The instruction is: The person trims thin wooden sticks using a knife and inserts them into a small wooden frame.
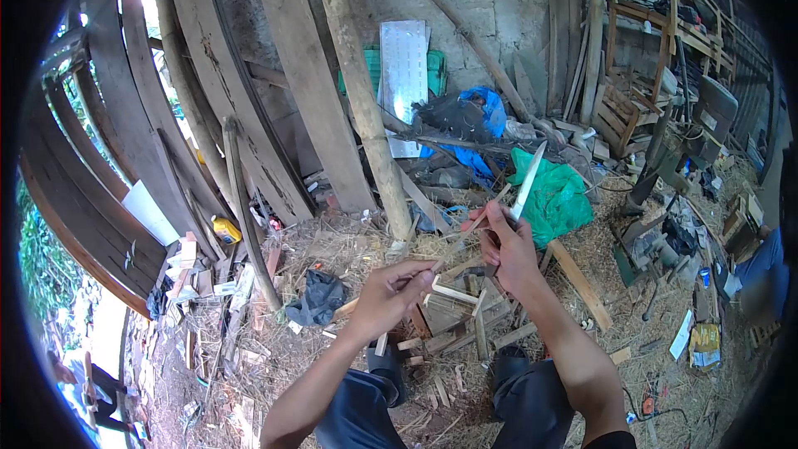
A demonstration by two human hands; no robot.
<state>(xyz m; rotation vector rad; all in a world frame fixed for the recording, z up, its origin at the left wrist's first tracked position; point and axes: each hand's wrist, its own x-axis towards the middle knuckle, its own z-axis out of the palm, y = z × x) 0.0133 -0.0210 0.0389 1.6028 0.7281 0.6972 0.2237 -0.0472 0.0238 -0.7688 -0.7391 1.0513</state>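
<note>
My right hand [511, 249] is closed around a knife [529, 183], its long pale blade pointing up and away from me. A dark bit of the handle shows below the fingers. My left hand [391, 295] pinches the near end of a thin wooden stick [453, 248], which slants up towards the right hand's fingertips. Whether those fingers also grip the stick is hard to make out. Beneath the hands, small light wood strips [455, 293] lie over rough wooden pieces [465, 337] on the ground between my feet.
A green plastic bag [555, 199] lies just beyond the knife. A loose board [579, 284] is to the right, a dark plastic bag [320, 298] to the left. Tall planks [312, 66] lean on the wall. Two other people are partly visible at the left and right edges.
</note>
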